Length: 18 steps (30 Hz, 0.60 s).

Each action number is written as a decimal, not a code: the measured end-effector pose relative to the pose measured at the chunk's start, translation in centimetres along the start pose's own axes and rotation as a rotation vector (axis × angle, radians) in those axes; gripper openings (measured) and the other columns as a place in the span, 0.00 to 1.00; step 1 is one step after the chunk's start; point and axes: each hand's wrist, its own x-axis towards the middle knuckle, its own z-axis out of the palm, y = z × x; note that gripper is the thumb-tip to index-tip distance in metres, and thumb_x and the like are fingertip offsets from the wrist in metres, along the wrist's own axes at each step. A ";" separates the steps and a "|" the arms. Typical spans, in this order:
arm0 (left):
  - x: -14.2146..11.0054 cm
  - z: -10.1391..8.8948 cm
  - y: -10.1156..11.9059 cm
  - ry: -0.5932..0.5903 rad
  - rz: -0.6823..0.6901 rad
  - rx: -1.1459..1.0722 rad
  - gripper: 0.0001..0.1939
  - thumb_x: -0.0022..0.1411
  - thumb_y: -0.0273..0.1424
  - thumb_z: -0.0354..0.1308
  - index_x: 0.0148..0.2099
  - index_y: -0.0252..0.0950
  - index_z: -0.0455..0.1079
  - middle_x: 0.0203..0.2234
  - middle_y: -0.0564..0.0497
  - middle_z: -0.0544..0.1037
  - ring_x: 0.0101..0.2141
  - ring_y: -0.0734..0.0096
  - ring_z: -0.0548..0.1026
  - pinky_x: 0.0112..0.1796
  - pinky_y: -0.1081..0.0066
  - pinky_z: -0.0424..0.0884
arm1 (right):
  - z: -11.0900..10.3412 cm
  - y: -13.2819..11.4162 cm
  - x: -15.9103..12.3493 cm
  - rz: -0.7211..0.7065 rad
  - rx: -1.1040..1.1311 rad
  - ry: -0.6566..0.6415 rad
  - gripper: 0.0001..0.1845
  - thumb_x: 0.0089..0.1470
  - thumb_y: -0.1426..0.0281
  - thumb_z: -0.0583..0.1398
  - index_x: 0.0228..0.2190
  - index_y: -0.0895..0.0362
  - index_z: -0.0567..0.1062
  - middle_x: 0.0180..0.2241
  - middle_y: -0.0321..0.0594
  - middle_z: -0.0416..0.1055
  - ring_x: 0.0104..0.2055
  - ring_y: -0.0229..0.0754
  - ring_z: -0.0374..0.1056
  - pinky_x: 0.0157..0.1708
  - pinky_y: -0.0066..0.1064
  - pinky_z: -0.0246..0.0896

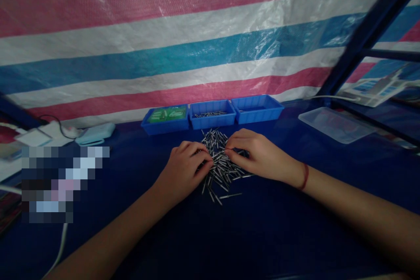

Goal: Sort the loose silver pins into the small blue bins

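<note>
Striped tarp (197, 52) in red, white and blue hangs behind a dark blue table (278, 232), with a dark post (352, 39) slanting up at the right. Near the middle of the table lies a loose heap of thin metal pins (221, 175), pointing every which way, a few of them strayed just off its near edge. Both hands work at the heap from opposite sides. At its left edge is the left hand (187, 166), palm down, fingers curled and part open, thumb and forefinger tips down at the pins; whether it has hold of one I cannot tell. Over the right side is the right hand (257, 153), fingers bent, thumb and forefinger brought near each other above the pins; a pin between them cannot be made out for certain. A red band (305, 176) circles the right wrist. Beyond the heap, three blue trays stand side by side: the left tray (167, 128) holds green packets (167, 113), the middle tray (213, 122) holds more pins, and the right tray (262, 116) has a little something small at its left end. Off to the right lies a clear lid (336, 125); at the far left, a pale blue case (96, 134) and a white cable (61, 245), with a pixelated patch between them.
</note>
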 end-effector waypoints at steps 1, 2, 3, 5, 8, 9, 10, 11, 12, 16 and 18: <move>0.0 0.0 0.0 -0.004 -0.004 0.006 0.06 0.62 0.34 0.54 0.38 0.39 0.70 0.42 0.51 0.72 0.43 0.62 0.66 0.42 0.60 0.62 | 0.0 -0.1 0.0 0.001 0.003 0.000 0.13 0.57 0.70 0.52 0.27 0.60 0.74 0.29 0.43 0.71 0.35 0.40 0.66 0.37 0.33 0.59; -0.1 -0.1 0.0 -0.013 -0.005 0.008 0.06 0.62 0.34 0.54 0.38 0.39 0.70 0.42 0.51 0.71 0.44 0.62 0.66 0.42 0.60 0.62 | 0.0 -0.1 0.0 0.004 0.007 -0.001 0.13 0.57 0.70 0.52 0.27 0.60 0.74 0.29 0.43 0.72 0.35 0.40 0.66 0.37 0.33 0.59; -0.1 -0.1 0.1 -0.023 -0.005 0.005 0.06 0.62 0.34 0.54 0.38 0.39 0.70 0.43 0.51 0.71 0.44 0.62 0.66 0.42 0.60 0.62 | 0.0 -0.1 0.0 0.007 0.011 -0.002 0.13 0.57 0.70 0.52 0.27 0.60 0.75 0.29 0.42 0.72 0.35 0.40 0.66 0.37 0.33 0.59; -0.2 -0.1 0.2 -0.033 -0.009 -0.005 0.07 0.62 0.35 0.54 0.37 0.39 0.70 0.43 0.51 0.71 0.43 0.62 0.66 0.42 0.60 0.62 | 0.0 -0.2 0.0 0.019 0.023 -0.001 0.13 0.57 0.70 0.53 0.27 0.60 0.75 0.29 0.42 0.71 0.34 0.40 0.66 0.36 0.33 0.60; -0.2 -0.2 0.4 0.008 -0.039 -0.009 0.06 0.63 0.32 0.53 0.37 0.39 0.70 0.42 0.50 0.71 0.43 0.61 0.66 0.42 0.59 0.62 | 0.1 -0.3 -0.1 0.052 0.044 0.024 0.12 0.56 0.71 0.53 0.27 0.60 0.75 0.29 0.41 0.72 0.34 0.40 0.66 0.36 0.34 0.60; -0.2 -0.3 0.5 0.040 -0.056 -0.017 0.05 0.63 0.32 0.53 0.37 0.38 0.70 0.41 0.50 0.71 0.43 0.61 0.66 0.42 0.59 0.62 | 0.2 -0.3 -0.1 0.069 0.059 0.041 0.11 0.55 0.71 0.54 0.28 0.60 0.75 0.29 0.41 0.72 0.34 0.40 0.67 0.36 0.34 0.61; -0.2 -0.4 0.6 0.077 -0.074 -0.039 0.05 0.63 0.31 0.52 0.38 0.38 0.69 0.41 0.50 0.71 0.43 0.61 0.66 0.43 0.59 0.62 | 0.3 -0.3 -0.1 0.089 0.085 0.064 0.09 0.54 0.72 0.55 0.29 0.60 0.75 0.30 0.41 0.72 0.34 0.39 0.67 0.37 0.34 0.61; -0.1 -0.5 0.7 0.113 -0.097 -0.077 0.05 0.63 0.30 0.52 0.38 0.38 0.69 0.40 0.49 0.70 0.43 0.62 0.66 0.44 0.59 0.62 | 0.5 -0.4 -0.1 0.116 0.126 0.089 0.07 0.53 0.73 0.56 0.30 0.60 0.75 0.30 0.40 0.73 0.34 0.39 0.67 0.37 0.33 0.62; -0.1 -0.7 0.8 0.144 -0.123 -0.132 0.05 0.63 0.30 0.51 0.38 0.37 0.69 0.40 0.49 0.70 0.43 0.63 0.66 0.45 0.59 0.62 | 0.6 -0.6 -0.1 0.147 0.186 0.114 0.07 0.51 0.74 0.57 0.31 0.59 0.75 0.32 0.40 0.73 0.34 0.38 0.68 0.37 0.33 0.63; -0.1 -1.0 1.5 0.168 -0.239 -0.400 0.07 0.64 0.31 0.49 0.37 0.37 0.68 0.39 0.50 0.69 0.41 0.67 0.68 0.43 0.63 0.64 | 1.0 -1.6 0.0 0.264 0.486 0.177 0.07 0.49 0.72 0.60 0.34 0.59 0.74 0.33 0.39 0.75 0.32 0.36 0.69 0.33 0.29 0.64; -0.1 -1.0 1.9 0.139 -0.278 -0.494 0.08 0.64 0.32 0.49 0.38 0.38 0.68 0.39 0.50 0.68 0.40 0.67 0.68 0.39 0.66 0.65 | 0.9 -2.2 0.0 0.286 0.576 0.185 0.06 0.49 0.71 0.61 0.31 0.58 0.75 0.30 0.37 0.74 0.30 0.35 0.68 0.30 0.28 0.63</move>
